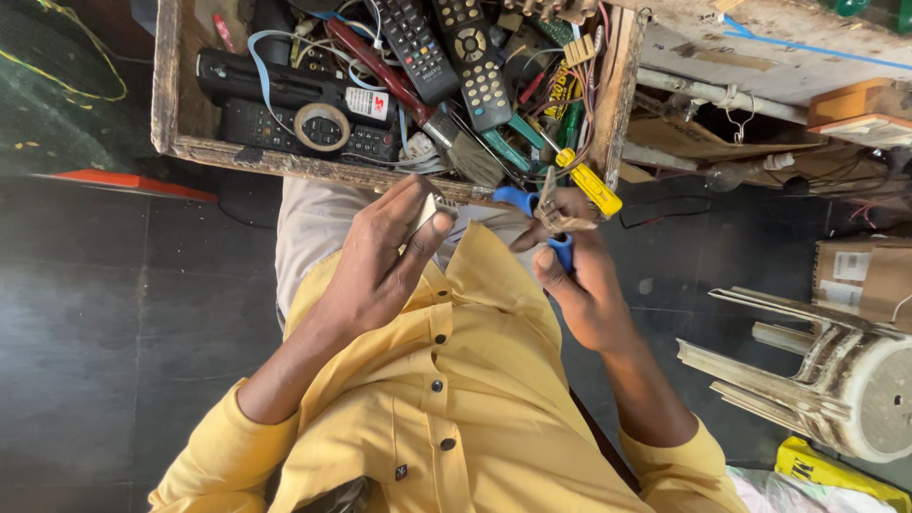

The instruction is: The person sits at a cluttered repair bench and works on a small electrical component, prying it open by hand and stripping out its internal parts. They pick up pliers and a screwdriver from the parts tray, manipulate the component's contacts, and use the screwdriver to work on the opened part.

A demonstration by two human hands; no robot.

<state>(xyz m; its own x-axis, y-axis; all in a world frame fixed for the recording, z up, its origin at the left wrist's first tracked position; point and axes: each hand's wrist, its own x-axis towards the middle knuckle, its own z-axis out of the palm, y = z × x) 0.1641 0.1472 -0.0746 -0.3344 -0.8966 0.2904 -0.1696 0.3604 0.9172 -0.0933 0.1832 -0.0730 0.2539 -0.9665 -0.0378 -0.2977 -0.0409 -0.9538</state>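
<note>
My small electronics repair workshop.
I sat at a wooden tray (169,114) crammed with remote controls (418,43), tape roll (322,126), wires (261,57), screwdrivers (589,185) and a brush (465,147).

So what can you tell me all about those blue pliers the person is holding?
The pliers have blue, plastic-looking handles and dull grey metal jaws. The jaws look parted and point up toward the wooden tray's edge. The right hand grips the lower handle; the other handle sticks out to the left. A yellow-handled tool lies just above.
</note>
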